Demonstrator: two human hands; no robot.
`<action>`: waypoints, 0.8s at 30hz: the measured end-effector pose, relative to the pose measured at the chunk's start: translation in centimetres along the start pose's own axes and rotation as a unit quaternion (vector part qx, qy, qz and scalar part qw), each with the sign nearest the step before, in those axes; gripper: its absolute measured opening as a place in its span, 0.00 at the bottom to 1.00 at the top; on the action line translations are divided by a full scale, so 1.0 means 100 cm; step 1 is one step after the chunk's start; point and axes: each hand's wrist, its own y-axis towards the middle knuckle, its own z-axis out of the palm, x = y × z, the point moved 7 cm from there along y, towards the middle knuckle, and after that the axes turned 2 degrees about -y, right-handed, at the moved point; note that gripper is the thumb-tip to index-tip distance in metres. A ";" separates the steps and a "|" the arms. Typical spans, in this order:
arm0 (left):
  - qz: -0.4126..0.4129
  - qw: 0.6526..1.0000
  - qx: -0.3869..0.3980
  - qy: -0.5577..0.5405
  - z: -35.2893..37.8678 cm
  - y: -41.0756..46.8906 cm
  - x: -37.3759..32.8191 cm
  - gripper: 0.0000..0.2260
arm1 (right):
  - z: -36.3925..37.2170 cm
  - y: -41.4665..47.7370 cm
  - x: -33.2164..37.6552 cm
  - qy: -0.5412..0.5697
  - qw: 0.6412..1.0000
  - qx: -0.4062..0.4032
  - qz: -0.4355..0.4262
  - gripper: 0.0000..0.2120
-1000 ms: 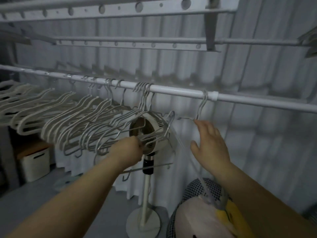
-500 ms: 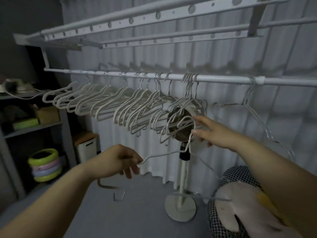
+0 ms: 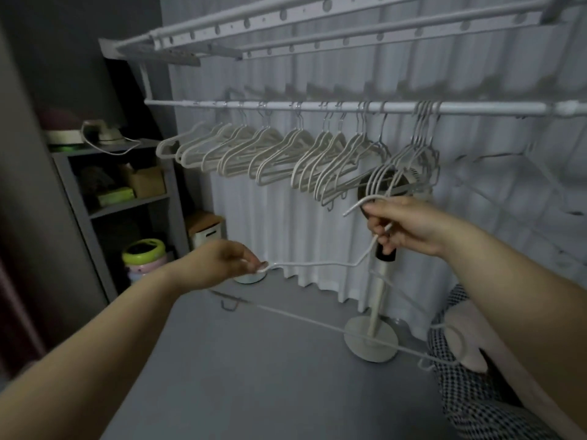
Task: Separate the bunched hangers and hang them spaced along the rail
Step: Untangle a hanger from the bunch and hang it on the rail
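A white hanger (image 3: 313, 264) is off the rail, held below it between both hands. My left hand (image 3: 219, 265) pinches its left shoulder end. My right hand (image 3: 409, 227) grips its neck just under the hook, which curves out to the left. Its bottom bar runs down to the right over the floor. The white rail (image 3: 317, 107) carries several white hangers (image 3: 286, 157) in small clumps, with a tight bunch (image 3: 409, 160) at the right. One lone hanger (image 3: 521, 173) hangs further right, blurred.
A standing fan (image 3: 374, 312) stands under the right bunch, in front of a white curtain (image 3: 286, 242). A grey shelf unit (image 3: 127, 198) with boxes is at the left, a white bin (image 3: 208, 231) beside it. More rack bars run overhead. A checked cushion (image 3: 476, 392) lies at bottom right.
One hanger has come off the bunch and down from the rail. My right hand left the lone hanger at the right and took the neck; my left hand drew the shoulder end leftward.
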 end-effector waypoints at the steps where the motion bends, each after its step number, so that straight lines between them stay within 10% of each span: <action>1: -0.001 0.999 -0.033 0.027 -0.002 0.001 0.001 0.06 | 0.003 -0.004 -0.002 -0.001 1.000 -0.004 0.017 0.16; 7: -0.057 0.984 -0.153 0.076 0.007 0.003 0.011 0.20 | 0.010 -0.020 -0.017 0.052 0.989 -0.092 0.100 0.13; 16: 0.019 0.996 0.021 -0.087 0.082 0.000 -0.037 0.12 | 0.017 -0.035 -0.004 0.080 0.985 -0.140 0.053 0.15; 24: -0.014 0.929 0.205 -0.308 0.139 -0.025 -0.068 0.12 | 0.015 -0.039 -0.011 0.114 0.978 -0.175 0.025 0.15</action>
